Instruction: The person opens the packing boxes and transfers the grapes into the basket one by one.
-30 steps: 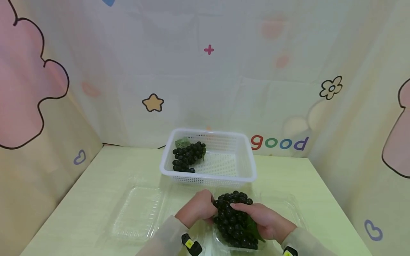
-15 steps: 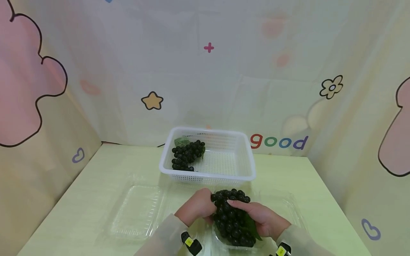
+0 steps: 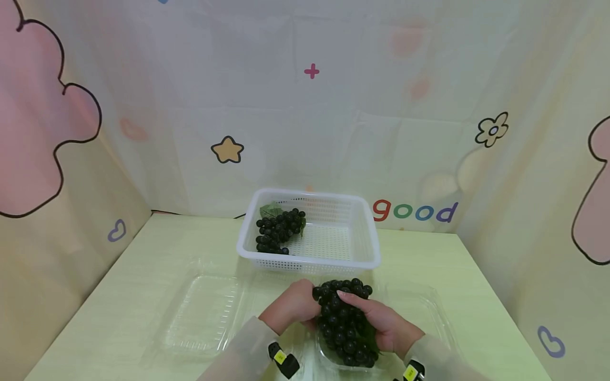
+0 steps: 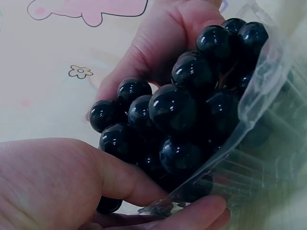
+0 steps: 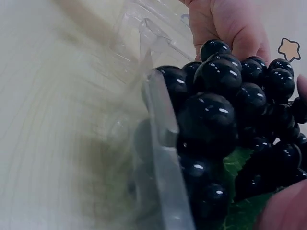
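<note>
A bunch of dark grapes [image 3: 342,325] lies tilted in a clear plastic box [image 4: 276,143] at the front of the table. My right hand [image 3: 392,324] holds the bunch from its right side, thumb across the upper grapes. At the left, my left hand [image 3: 301,304] pinches the box's edge between thumb and fingers, as the left wrist view shows; its fingertips are hidden in the head view. A green leaf [image 5: 237,165] shows among the grapes beside the right hand. Grapes cover most of the box's inside.
Behind the hands stands a white perforated basket [image 3: 364,259], with more dark grapes [image 3: 278,230] and leaves in its left part. Another clear plastic box [image 3: 202,312] lies to the left. Clear plastic [image 3: 429,307] lies at the right. A printed curtain [image 3: 310,116] surrounds the table.
The right hand and the upper part of the grape bunch have shifted slightly left and away from me. The left hand has stayed almost in place.
</note>
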Available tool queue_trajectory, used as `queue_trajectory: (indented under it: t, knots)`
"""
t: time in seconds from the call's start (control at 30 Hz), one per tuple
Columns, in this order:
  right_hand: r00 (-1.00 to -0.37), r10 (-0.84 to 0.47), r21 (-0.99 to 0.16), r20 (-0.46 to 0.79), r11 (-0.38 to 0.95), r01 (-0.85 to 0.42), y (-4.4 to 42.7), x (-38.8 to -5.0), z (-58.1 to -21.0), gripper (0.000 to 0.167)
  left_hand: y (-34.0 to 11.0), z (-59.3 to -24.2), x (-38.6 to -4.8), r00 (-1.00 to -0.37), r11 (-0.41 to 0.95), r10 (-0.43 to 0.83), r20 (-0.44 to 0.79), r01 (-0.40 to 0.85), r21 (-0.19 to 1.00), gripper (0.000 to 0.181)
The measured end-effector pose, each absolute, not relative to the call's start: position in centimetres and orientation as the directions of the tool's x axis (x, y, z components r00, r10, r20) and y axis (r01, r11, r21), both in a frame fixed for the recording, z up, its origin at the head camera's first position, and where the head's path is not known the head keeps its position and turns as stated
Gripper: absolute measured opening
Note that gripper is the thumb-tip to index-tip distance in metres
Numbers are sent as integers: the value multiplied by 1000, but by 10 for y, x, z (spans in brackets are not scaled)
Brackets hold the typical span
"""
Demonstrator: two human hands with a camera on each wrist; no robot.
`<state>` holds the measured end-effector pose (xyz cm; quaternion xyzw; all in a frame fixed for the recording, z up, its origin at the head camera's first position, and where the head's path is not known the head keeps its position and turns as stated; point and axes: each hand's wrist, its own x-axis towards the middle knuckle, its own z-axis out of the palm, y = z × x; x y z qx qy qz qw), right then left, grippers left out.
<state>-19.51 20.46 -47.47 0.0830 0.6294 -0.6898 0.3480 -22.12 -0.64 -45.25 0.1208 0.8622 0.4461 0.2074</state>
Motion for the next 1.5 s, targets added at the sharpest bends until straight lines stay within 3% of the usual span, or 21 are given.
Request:
queue_trajectory:
  t: [0.4, 1.0, 1.37, 1.5]
  knots:
    - [-776, -323, -801, -541, -80, 593, 194, -195, -483, 82, -7, -454, -221, -890, 587, 397, -225, 57, 808, 5]
    - [-787, -333, -810, -519, -102, 577, 198, -195, -487, 77, -9, -454, -222, -882, 564, 399, -251, 20, 826, 9]
    - [-811, -354, -827, -466, -152, 541, 206, -194, -485, 60, -8, -456, -224, -877, 565, 395, -276, -5, 825, 6]
    - [-831, -342, -839, -438, -176, 515, 209, -193, -484, 53, -7, -457, -224, -874, 570, 389, -293, -21, 821, 19]
